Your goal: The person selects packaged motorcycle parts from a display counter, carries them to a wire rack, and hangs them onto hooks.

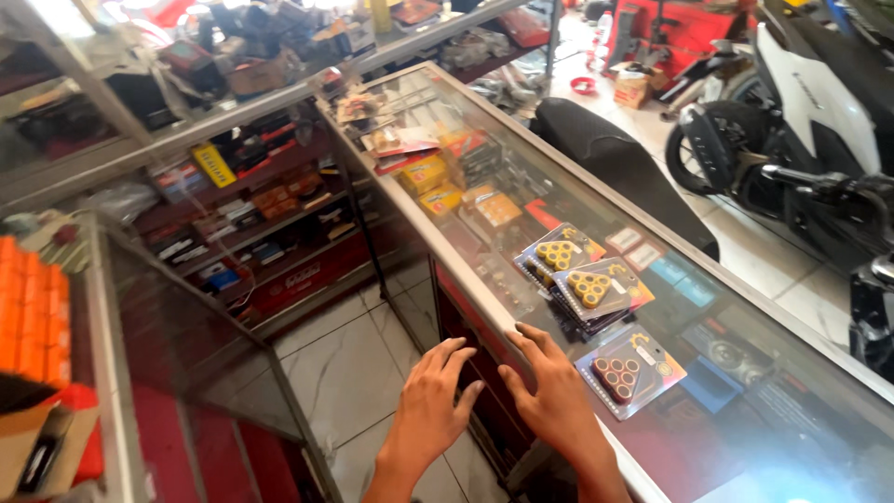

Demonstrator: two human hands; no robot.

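Both hands sit at lower centre of the frame, bare, fingers spread, palms down. The left hand [430,402] hovers off the near edge of the bench [745,410], over the tiled floor [349,373]; its grip is wide open and holds nothing. The right hand [557,396] lies over the bench's metal edge rail with fingertips on or just above the glass; grip also open and empty, contact not certain.

The bench is a glass-topped display case with an aluminium frame and a red front panel, running diagonally from lower right to upper centre. Under the glass just right of the right hand is a blister card with dark red rollers [626,373], small round cylinders arranged in a triangle on a flat, glossy card. Further up are two similar cards with yellow rollers [590,289], stacked and overlapping. Beyond these lie yellow and orange boxes [438,182] and flat packets, blurred by glare.

The floor is pale marbled square tiles with a glossy finish. At left is a second glass case with a stack of orange boxes [33,312] at the frame's left edge. At upper left, metal shelving [233,214] is crowded with small cartons and parts. In the upper right, past the bench, is a black padded seat [605,154], and a white and black scooter [810,102] stands on light tiles.
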